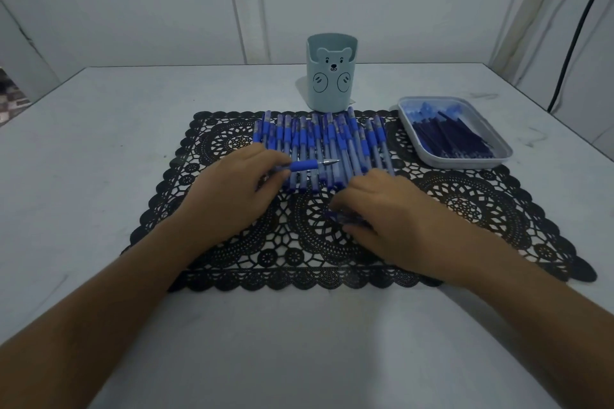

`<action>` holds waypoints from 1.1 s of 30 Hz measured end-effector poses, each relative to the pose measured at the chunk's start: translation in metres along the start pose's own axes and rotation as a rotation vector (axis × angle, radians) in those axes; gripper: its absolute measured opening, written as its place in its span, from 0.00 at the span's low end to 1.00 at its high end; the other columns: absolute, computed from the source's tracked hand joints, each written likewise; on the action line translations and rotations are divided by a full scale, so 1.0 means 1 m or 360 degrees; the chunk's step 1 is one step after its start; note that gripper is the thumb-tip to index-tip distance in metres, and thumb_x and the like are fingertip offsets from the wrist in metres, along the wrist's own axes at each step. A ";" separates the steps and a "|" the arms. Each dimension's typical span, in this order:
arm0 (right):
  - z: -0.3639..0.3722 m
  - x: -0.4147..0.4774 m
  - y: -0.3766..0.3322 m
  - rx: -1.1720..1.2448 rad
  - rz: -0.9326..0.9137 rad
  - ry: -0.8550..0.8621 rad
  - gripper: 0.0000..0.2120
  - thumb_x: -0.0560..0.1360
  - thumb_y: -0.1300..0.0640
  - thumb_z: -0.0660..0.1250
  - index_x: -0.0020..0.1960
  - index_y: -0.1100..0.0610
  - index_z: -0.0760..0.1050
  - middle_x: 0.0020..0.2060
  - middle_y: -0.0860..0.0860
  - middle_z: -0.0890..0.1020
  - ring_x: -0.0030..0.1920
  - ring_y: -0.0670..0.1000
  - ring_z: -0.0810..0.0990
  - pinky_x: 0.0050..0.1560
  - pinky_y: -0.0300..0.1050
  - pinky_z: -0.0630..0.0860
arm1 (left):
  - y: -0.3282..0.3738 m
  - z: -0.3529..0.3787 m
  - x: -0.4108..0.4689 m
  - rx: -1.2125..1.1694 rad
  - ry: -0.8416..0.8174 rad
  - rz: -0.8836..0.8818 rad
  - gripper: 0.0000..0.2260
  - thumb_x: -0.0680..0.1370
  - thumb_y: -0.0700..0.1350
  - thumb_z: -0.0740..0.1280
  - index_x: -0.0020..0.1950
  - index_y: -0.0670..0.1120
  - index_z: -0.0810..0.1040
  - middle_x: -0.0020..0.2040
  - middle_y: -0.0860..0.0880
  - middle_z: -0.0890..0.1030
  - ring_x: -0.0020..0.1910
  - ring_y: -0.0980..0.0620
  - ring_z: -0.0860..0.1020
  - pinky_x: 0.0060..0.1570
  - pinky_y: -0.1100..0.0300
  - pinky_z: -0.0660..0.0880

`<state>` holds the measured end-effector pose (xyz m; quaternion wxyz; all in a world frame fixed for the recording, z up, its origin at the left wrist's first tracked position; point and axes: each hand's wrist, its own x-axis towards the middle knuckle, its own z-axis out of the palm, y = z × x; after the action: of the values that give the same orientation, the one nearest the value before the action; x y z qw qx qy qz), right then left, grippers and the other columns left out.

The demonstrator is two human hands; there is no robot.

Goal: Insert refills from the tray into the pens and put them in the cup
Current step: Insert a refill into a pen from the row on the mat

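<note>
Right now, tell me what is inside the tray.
The tray holds a loose heap of dark blue refills, with paler blue pieces at its far end. Whatever lies beneath the heap is covered.

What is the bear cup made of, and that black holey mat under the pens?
The bear cup looks like matte plastic: smooth pale-blue walls, even colour, a printed face, no shine. The black mat looks like lace-patterned vinyl or crocheted fabric; its cut-out circles show the table through. From here I can't tell which.
</note>
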<state>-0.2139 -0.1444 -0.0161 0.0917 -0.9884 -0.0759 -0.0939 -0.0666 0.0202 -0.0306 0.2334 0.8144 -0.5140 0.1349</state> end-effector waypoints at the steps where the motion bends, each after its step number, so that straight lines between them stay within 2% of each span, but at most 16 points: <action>1: 0.000 0.000 0.001 -0.0016 0.0012 -0.0017 0.14 0.74 0.50 0.63 0.58 0.55 0.75 0.48 0.48 0.76 0.49 0.50 0.71 0.54 0.48 0.71 | 0.000 0.000 0.000 -0.0029 -0.0005 -0.0011 0.20 0.75 0.55 0.53 0.54 0.46 0.77 0.41 0.55 0.75 0.38 0.56 0.73 0.37 0.56 0.76; 3: -0.004 0.003 0.002 0.0048 0.0095 0.0025 0.18 0.72 0.42 0.58 0.54 0.52 0.75 0.46 0.45 0.76 0.47 0.47 0.71 0.51 0.43 0.71 | 0.002 0.000 0.000 -0.0069 -0.0014 -0.0010 0.19 0.75 0.55 0.53 0.54 0.46 0.77 0.41 0.55 0.75 0.38 0.56 0.74 0.38 0.55 0.76; 5: -0.010 0.006 0.003 0.0231 0.0309 0.0221 0.16 0.72 0.42 0.55 0.48 0.51 0.73 0.40 0.44 0.74 0.41 0.44 0.72 0.43 0.35 0.70 | 0.006 -0.001 0.000 -0.0084 -0.0020 0.0034 0.19 0.75 0.55 0.53 0.53 0.46 0.77 0.41 0.56 0.74 0.37 0.56 0.74 0.37 0.57 0.75; 7: -0.011 0.007 0.006 0.0400 0.0448 0.0515 0.13 0.73 0.43 0.55 0.46 0.51 0.71 0.39 0.44 0.73 0.39 0.43 0.72 0.40 0.33 0.68 | 0.011 -0.002 -0.001 -0.0077 -0.0032 0.0115 0.18 0.76 0.54 0.54 0.54 0.45 0.77 0.41 0.57 0.73 0.37 0.57 0.73 0.36 0.62 0.73; 8: -0.010 0.008 0.007 0.0443 0.0481 0.0554 0.14 0.73 0.42 0.55 0.47 0.51 0.71 0.39 0.44 0.74 0.39 0.42 0.72 0.39 0.34 0.69 | 0.014 -0.002 -0.001 -0.0068 -0.0039 0.0165 0.18 0.76 0.53 0.54 0.54 0.45 0.77 0.41 0.58 0.72 0.36 0.58 0.72 0.36 0.65 0.71; 10: -0.009 0.008 0.009 0.0500 0.0513 0.0401 0.14 0.74 0.42 0.55 0.46 0.50 0.73 0.37 0.45 0.76 0.37 0.42 0.73 0.37 0.36 0.69 | 0.019 -0.003 -0.002 -0.0041 -0.0052 0.0241 0.16 0.77 0.51 0.56 0.54 0.44 0.78 0.41 0.58 0.71 0.36 0.60 0.70 0.36 0.71 0.67; 12: -0.008 0.008 0.010 0.0624 0.0501 0.0220 0.12 0.75 0.45 0.57 0.41 0.50 0.75 0.32 0.48 0.77 0.29 0.44 0.71 0.31 0.36 0.67 | 0.021 -0.004 -0.002 -0.0020 -0.0083 0.0284 0.16 0.77 0.50 0.56 0.54 0.44 0.78 0.40 0.59 0.71 0.34 0.62 0.69 0.35 0.73 0.65; 15: -0.009 0.007 0.013 0.0883 0.0468 0.0160 0.12 0.75 0.48 0.60 0.36 0.49 0.76 0.29 0.50 0.76 0.27 0.43 0.68 0.28 0.38 0.63 | 0.018 -0.006 -0.001 -0.0166 -0.0187 0.0246 0.17 0.77 0.52 0.56 0.56 0.46 0.79 0.36 0.65 0.70 0.31 0.64 0.71 0.33 0.73 0.66; 18: -0.007 0.005 0.014 0.0913 0.0400 0.0165 0.10 0.75 0.49 0.61 0.37 0.49 0.75 0.26 0.47 0.72 0.26 0.44 0.66 0.27 0.39 0.62 | 0.018 -0.011 -0.001 -0.0431 -0.0350 0.0110 0.12 0.76 0.53 0.58 0.53 0.55 0.78 0.30 0.58 0.75 0.30 0.55 0.74 0.29 0.70 0.68; 20: -0.005 0.005 0.013 0.0880 0.0348 0.0207 0.10 0.74 0.49 0.62 0.38 0.51 0.76 0.25 0.46 0.71 0.26 0.44 0.66 0.26 0.38 0.62 | 0.018 -0.013 0.000 -0.0550 -0.0446 0.0028 0.08 0.75 0.52 0.58 0.49 0.62 0.75 0.28 0.53 0.75 0.28 0.54 0.72 0.26 0.70 0.66; 23: -0.004 0.006 0.013 0.0752 0.0212 0.0311 0.12 0.75 0.48 0.63 0.38 0.54 0.76 0.26 0.45 0.72 0.30 0.44 0.70 0.29 0.34 0.65 | 0.018 -0.017 0.000 -0.0734 -0.0591 -0.0062 0.10 0.75 0.52 0.57 0.46 0.57 0.78 0.28 0.53 0.72 0.26 0.55 0.69 0.27 0.69 0.65; 26: -0.002 0.006 0.010 0.0682 0.0111 0.0456 0.12 0.74 0.45 0.59 0.38 0.50 0.73 0.28 0.44 0.74 0.33 0.44 0.72 0.32 0.31 0.67 | 0.019 -0.018 0.000 -0.0846 -0.0618 -0.0155 0.10 0.75 0.52 0.57 0.45 0.55 0.78 0.28 0.55 0.72 0.25 0.57 0.67 0.27 0.69 0.64; 28: 0.000 0.007 0.008 0.0769 0.0205 0.0550 0.13 0.75 0.43 0.61 0.36 0.49 0.72 0.28 0.47 0.75 0.32 0.47 0.72 0.30 0.35 0.67 | 0.024 -0.018 -0.001 -0.0703 -0.0490 -0.0124 0.08 0.75 0.53 0.56 0.47 0.58 0.75 0.27 0.55 0.71 0.25 0.59 0.69 0.26 0.70 0.66; 30: 0.002 0.008 0.005 0.0883 0.0331 0.0594 0.14 0.73 0.42 0.58 0.34 0.48 0.71 0.28 0.53 0.77 0.31 0.51 0.73 0.30 0.41 0.67 | 0.032 -0.017 -0.003 -0.0299 -0.0344 0.0025 0.12 0.75 0.60 0.56 0.54 0.60 0.72 0.30 0.59 0.73 0.27 0.61 0.73 0.26 0.73 0.66; 31: 0.003 0.009 0.004 0.0924 0.0380 0.0612 0.14 0.72 0.42 0.56 0.33 0.48 0.71 0.29 0.55 0.78 0.30 0.51 0.73 0.31 0.43 0.67 | 0.036 -0.015 -0.004 -0.0089 -0.0261 0.0102 0.16 0.75 0.62 0.55 0.58 0.58 0.73 0.33 0.60 0.75 0.27 0.61 0.73 0.26 0.73 0.66; 33: 0.004 0.011 0.000 0.1025 0.0461 0.0614 0.17 0.71 0.41 0.55 0.30 0.49 0.71 0.26 0.52 0.74 0.27 0.50 0.70 0.31 0.44 0.67 | 0.041 -0.013 -0.005 0.0116 -0.0108 0.0226 0.18 0.77 0.58 0.55 0.56 0.49 0.77 0.37 0.56 0.77 0.27 0.59 0.73 0.25 0.69 0.66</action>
<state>-0.2028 -0.1422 -0.0181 0.4216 -0.8739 0.0572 -0.2352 -0.1056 0.0159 -0.0114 0.1758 0.7880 -0.5727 0.1421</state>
